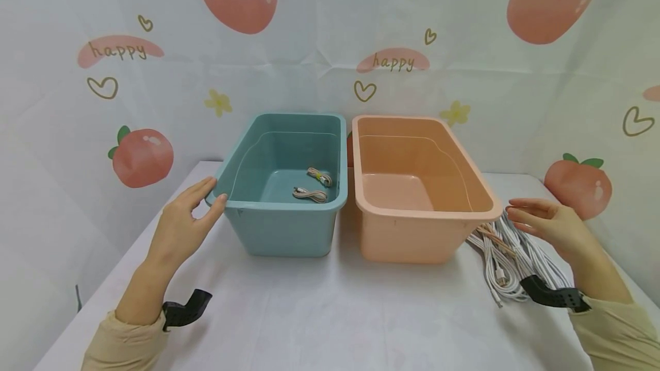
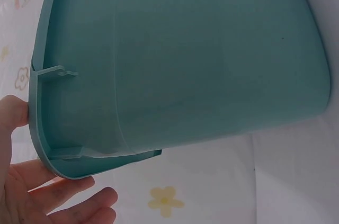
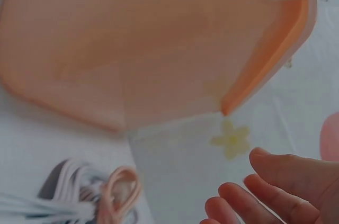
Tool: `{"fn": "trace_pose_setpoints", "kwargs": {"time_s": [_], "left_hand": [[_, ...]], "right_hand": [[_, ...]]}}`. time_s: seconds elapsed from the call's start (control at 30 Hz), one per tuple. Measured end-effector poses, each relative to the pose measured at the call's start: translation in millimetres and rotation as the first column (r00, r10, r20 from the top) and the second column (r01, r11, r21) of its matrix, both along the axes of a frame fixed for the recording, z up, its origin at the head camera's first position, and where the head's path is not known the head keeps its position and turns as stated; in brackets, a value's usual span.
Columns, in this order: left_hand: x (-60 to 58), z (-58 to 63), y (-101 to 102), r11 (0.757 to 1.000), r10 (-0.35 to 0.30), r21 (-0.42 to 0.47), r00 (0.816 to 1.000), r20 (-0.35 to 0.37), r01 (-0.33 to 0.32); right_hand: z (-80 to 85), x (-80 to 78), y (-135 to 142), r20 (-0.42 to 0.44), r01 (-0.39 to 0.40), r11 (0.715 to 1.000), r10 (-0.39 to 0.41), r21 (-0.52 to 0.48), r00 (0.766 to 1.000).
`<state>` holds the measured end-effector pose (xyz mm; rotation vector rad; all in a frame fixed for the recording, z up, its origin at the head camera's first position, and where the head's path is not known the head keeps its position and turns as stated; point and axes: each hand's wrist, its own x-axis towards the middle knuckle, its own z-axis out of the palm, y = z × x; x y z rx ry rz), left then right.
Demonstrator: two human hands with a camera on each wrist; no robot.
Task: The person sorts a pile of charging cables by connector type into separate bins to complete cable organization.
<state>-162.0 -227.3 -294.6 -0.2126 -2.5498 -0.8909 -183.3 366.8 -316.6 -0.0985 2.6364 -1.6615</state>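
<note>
My left hand [image 1: 180, 225] rests at the near left corner of the blue plastic bin [image 1: 289, 231], thumb and fingers touching its rim. In the left wrist view the thumb [image 2: 13, 112] lies at the rim and the fingers are spread loosely past the corner. Inside the bin lie two coiled cables, one [image 1: 319, 177] behind the other [image 1: 310, 194]. My right hand [image 1: 554, 225] hovers with relaxed fingers just right of the orange bin [image 1: 404, 239], over a pile of bundled white cables [image 1: 502, 273]. A peach-coloured cable [image 3: 119, 195] lies among them.
The two bins stand side by side on a white-covered table [image 1: 330, 314]. Behind them hangs a white cloth [image 1: 309, 33] printed with peaches, hearts and flowers. Black wrist mounts [image 1: 187, 309] stick out from both forearms.
</note>
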Motion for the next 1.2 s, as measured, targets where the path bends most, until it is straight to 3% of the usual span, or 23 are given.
{"fn": "trace_pose_setpoints", "kwargs": {"time_s": [0.1, 0.27, 0.5, 0.73, 1.2], "left_hand": [[-0.2, -0.3, -0.2, 1.0, -0.002, 0.002, 1.0, -0.003, 0.002], [-0.2, -0.7, -0.6, 1.0, -0.004, 0.006, 1.0, -0.007, 0.005], [-0.4, -1.7, -0.5, 1.0, -0.004, 0.012, 1.0, -0.018, 0.004], [-0.3, -1.9, -1.3, 1.0, -0.006, 0.012, 1.0, -0.011, 0.006], [0.2, -1.1, 0.6, 1.0, -0.007, 0.01, 1.0, -0.009, 0.007]], "right_hand": [[-10.4, -0.2, 5.9, 0.039, 0.009, 0.99, -0.014, 0.141, 0.999], [-24.9, -1.2, 10.9, 0.091, -0.011, 0.964, -0.014, 0.267, 0.996], [-39.8, 0.2, 15.8, 0.136, -0.043, 0.95, 0.001, 0.308, 0.991], [-44.1, 3.8, 16.4, 0.169, -0.045, 0.917, -0.025, 0.396, 0.985], [-43.6, 4.1, 14.4, 0.222, -0.05, 0.91, -0.047, 0.412, 0.974]]}}
